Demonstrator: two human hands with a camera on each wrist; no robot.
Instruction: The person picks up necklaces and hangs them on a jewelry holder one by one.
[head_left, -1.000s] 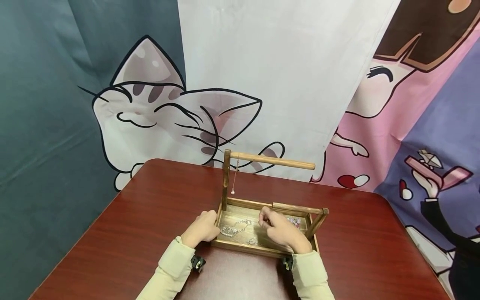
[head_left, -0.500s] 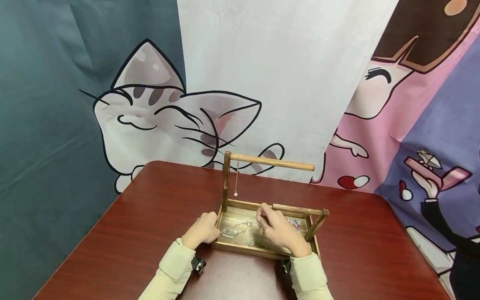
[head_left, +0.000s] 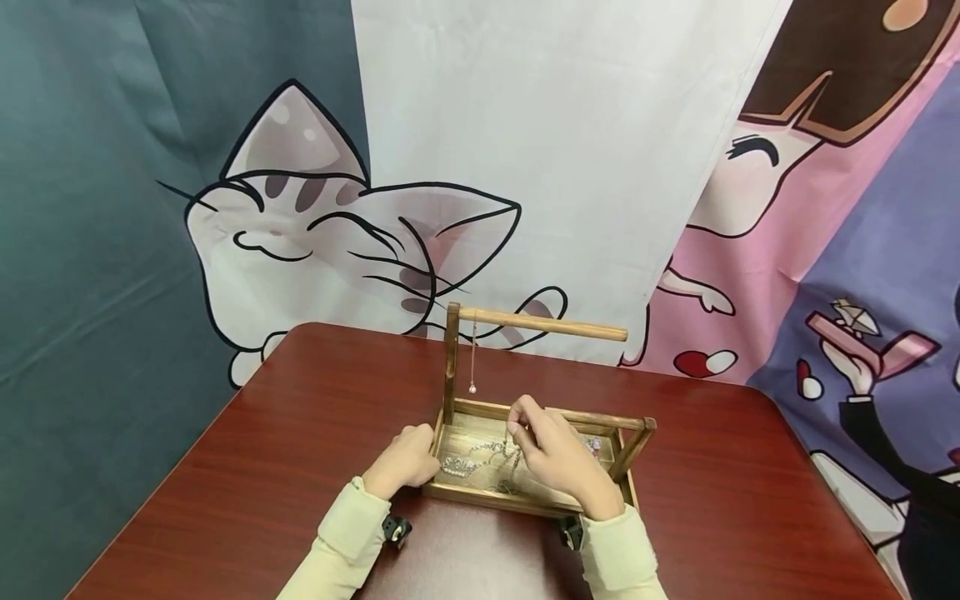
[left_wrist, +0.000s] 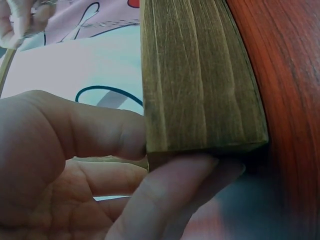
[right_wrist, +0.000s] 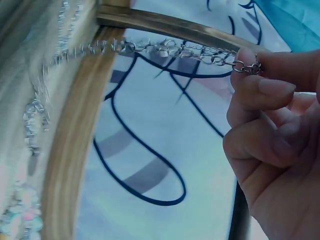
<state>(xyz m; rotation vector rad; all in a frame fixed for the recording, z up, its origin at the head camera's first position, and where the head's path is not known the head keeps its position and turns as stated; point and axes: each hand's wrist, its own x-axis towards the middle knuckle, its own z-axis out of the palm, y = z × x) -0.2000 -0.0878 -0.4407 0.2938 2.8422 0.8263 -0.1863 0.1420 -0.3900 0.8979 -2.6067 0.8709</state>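
Note:
My left hand (head_left: 405, 457) grips the left end of a wooden jewelry stand (head_left: 491, 500), thumb and fingers on either side of its wall (left_wrist: 205, 80) in the left wrist view. Over the stand's tray, my right hand (head_left: 558, 454) pinches the end of a silver link chain (right_wrist: 170, 48) between thumb and index finger. The chain runs from the fingertips down into the tray, where more silver jewelry (head_left: 459, 465) lies at the left. A thin necklace with a small pale pendant (head_left: 472, 389) hangs from the upper bar (head_left: 547, 322).
A lower bar (head_left: 600, 418) stands at the stand's right, with colourful beaded jewelry (head_left: 595, 446) in the tray beneath it, partly behind my right hand. The stand sits on a reddish-brown table (head_left: 337, 392). A printed cloth (head_left: 585, 167) hangs behind.
My right hand has risen slightly and shifted left, drawing the chain up out of the tray. The left hand keeps its place; the hanging pendant swings slightly right.

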